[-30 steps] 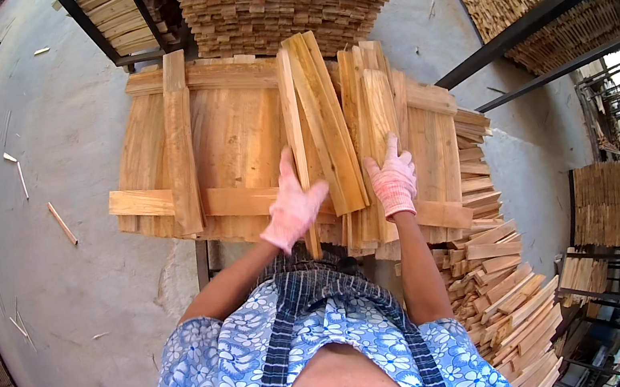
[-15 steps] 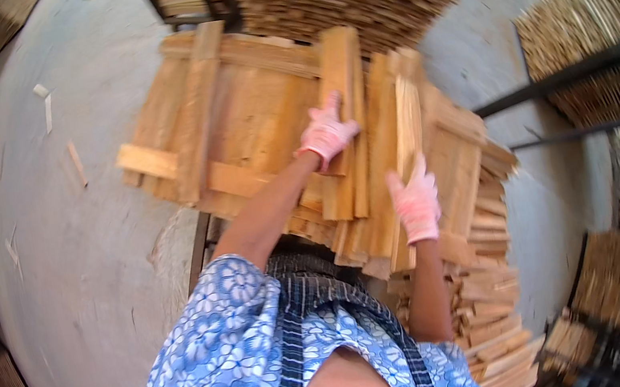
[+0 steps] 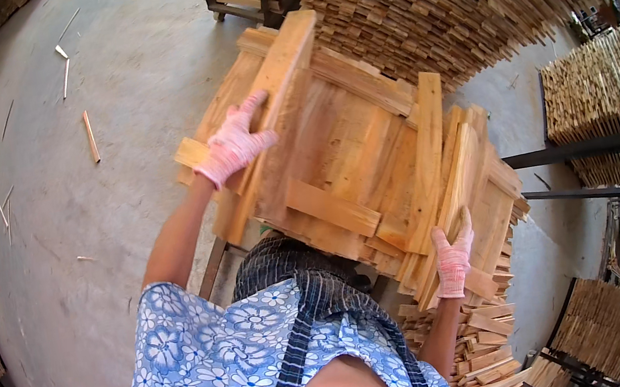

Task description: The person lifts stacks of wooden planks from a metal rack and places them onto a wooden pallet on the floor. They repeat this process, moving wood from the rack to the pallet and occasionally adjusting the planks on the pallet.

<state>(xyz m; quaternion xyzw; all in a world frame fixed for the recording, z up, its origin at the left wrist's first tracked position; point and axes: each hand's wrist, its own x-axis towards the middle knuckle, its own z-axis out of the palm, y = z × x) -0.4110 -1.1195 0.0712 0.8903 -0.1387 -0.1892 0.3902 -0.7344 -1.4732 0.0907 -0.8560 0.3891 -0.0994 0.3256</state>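
Observation:
My left hand (image 3: 237, 142), in a pink-and-white knit glove, grips a long wooden board (image 3: 286, 51) near its middle. The thumb reaches across the board's face, which stands tilted on the left part of a pile of boards. My right hand (image 3: 453, 260), gloved alike, rests against the near end of several narrow wooden strips (image 3: 448, 192) on the right. Its thumb and forefinger are apart; the other fingers are partly hidden. Between my hands lie wide flat boards (image 3: 344, 151) with a short crosspiece (image 3: 332, 206) on top. Another loose board (image 3: 429, 150) lies lengthwise beside the strips.
A tall stack of wooden strips (image 3: 426, 5) stands beyond the pile, next to a metal-framed rack (image 3: 239, 2). More stacked wood (image 3: 597, 87) and dark metal bars (image 3: 587, 148) are on the right. Wood scraps (image 3: 91, 137) lie on the concrete floor (image 3: 98, 81) at left.
My left hand has moved left from the middle boards to the left board, which now stands tilted. My right hand stays by the strips. The view has shifted.

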